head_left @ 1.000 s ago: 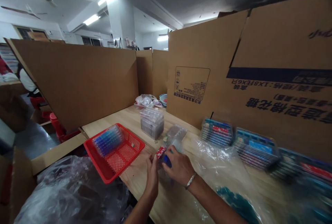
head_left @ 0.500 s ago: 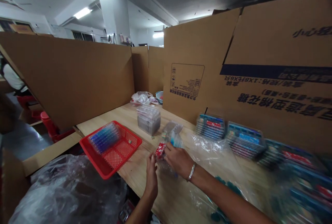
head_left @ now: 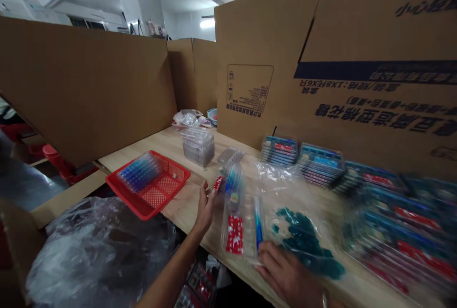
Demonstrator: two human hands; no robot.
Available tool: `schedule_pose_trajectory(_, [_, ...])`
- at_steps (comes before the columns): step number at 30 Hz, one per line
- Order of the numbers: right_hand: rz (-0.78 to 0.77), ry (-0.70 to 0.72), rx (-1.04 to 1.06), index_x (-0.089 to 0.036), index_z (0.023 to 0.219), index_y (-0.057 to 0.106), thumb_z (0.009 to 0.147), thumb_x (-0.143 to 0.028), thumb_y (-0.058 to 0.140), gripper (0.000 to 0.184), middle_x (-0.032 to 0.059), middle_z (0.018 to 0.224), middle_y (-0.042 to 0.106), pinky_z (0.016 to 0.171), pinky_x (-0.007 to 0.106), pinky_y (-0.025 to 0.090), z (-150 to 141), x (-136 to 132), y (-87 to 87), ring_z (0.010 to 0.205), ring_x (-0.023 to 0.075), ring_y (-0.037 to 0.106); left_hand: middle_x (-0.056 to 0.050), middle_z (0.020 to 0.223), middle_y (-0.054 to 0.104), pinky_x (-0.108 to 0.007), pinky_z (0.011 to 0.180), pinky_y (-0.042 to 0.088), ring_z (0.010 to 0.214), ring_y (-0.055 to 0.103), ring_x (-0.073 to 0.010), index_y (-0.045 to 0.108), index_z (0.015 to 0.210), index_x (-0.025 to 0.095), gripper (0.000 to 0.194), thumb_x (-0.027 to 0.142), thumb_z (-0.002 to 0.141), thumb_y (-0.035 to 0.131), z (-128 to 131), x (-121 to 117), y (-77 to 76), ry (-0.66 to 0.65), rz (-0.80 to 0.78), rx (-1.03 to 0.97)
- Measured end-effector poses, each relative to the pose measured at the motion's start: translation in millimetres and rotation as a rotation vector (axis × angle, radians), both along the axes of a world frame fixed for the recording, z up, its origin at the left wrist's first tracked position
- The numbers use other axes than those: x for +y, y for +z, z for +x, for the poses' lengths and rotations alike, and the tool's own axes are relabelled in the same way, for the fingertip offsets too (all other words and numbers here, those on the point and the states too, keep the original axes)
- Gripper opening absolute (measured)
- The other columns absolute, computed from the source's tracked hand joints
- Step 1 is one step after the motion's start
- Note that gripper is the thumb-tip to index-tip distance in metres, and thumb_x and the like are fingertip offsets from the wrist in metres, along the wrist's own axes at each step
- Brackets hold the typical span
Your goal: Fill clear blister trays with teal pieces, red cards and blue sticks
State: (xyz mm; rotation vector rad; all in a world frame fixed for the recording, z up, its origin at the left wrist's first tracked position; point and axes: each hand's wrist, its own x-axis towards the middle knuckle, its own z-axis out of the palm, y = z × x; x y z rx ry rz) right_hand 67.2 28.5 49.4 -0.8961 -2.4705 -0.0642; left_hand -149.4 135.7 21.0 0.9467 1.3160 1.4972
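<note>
Ok so my left hand [head_left: 205, 208] has its fingers loosely spread, and a little red-and-white piece [head_left: 217, 183] sits right at the fingertips. It's too blurry to say if I'm pinching it or just next to it. My right hand [head_left: 285, 270] is way down at the bottom of the view, with its fingers on the lower end of a clear plastic packet [head_left: 237, 232]. Looks more like pressing on it than a real grip, but I can't swear to that either.

So my hands are well apart right now, and the packet is lying on the wooden desk [head_left: 178, 215] between them, closer to the right one. You can see a red-and-white card [head_left: 234, 234] and a blue pen [head_left: 258, 222] in there. Just above it is a clear sleeve of blue pens [head_left: 232, 184], and a loose plastic bag [head_left: 278, 174] with teal bits [head_left: 303, 241] on it runs off to the right.

Further out, the red basket [head_left: 148, 193] on my left has a sleeve of pens [head_left: 139, 172] in it, and there's a clear box of pens [head_left: 198, 147] up the desk. Stacks of packaged sets [head_left: 392, 232] line the right side, against a big cardboard box [head_left: 357, 60].
</note>
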Motion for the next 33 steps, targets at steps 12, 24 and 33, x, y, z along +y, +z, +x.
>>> schedule_pose_trajectory(12, [-0.130,0.136,-0.155,-0.017,0.086,0.060,0.096,-0.020,0.035,0.027,0.0070,0.092,0.065,0.069,0.025,0.050,43,-5,-63.4,0.079,0.0138,0.061,-0.008,0.109,0.059,-0.041,0.095,0.040,0.106,0.052,-0.0239,0.062,0.094,0.020,0.020,0.018,0.074,0.058,-2,-81,-30.7,-0.440,0.223,0.667])
schedule_pose_trajectory(24, [-0.520,-0.096,-0.192,-0.018,0.091,0.065,0.089,-0.018,0.047,0.018,0.0050,0.090,0.060,0.068,0.022,0.044,5,6,-15.0,0.077,0.0133,0.057,-0.001,0.080,0.054,-0.027,0.069,0.044,0.073,0.054,-0.0147,0.062,0.095,0.018,0.020,0.016,0.076,0.055,18,-90,-36.6,-0.370,0.010,0.913])
schedule_pose_trajectory(33, [-0.560,0.006,-0.415,-0.019,0.092,0.068,0.086,-0.023,0.056,0.014,0.0062,0.098,0.060,0.067,0.025,0.042,-21,18,-19.9,0.080,0.0163,0.058,-0.001,0.074,0.052,-0.025,0.070,0.041,0.076,0.053,-0.0152,0.055,0.070,0.019,0.009,0.013,0.077,0.053,31,-92,-28.4,-0.281,0.003,1.124])
